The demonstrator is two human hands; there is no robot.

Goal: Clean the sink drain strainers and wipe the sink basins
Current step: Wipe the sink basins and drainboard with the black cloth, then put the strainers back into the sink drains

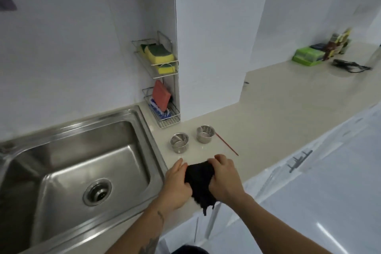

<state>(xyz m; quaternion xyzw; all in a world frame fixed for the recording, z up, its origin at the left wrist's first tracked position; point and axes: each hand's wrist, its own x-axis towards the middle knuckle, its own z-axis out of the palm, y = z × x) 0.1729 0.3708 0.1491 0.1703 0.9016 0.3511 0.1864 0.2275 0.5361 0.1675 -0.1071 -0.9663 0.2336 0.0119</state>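
Strainers and stood on the bench beside the sink basin. Your left hand and right hand each had a closed grip on the black cloth; wiping the basin probably came next.

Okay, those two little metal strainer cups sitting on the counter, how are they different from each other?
The left strainer stands nearer the sink and the hands; the right strainer stands farther back, beside a thin red stick. A bar crosses the left strainer's inside; none shows in the right one, whose perforated inner wall shows. Both are upright, open-topped steel cups on the countertop.
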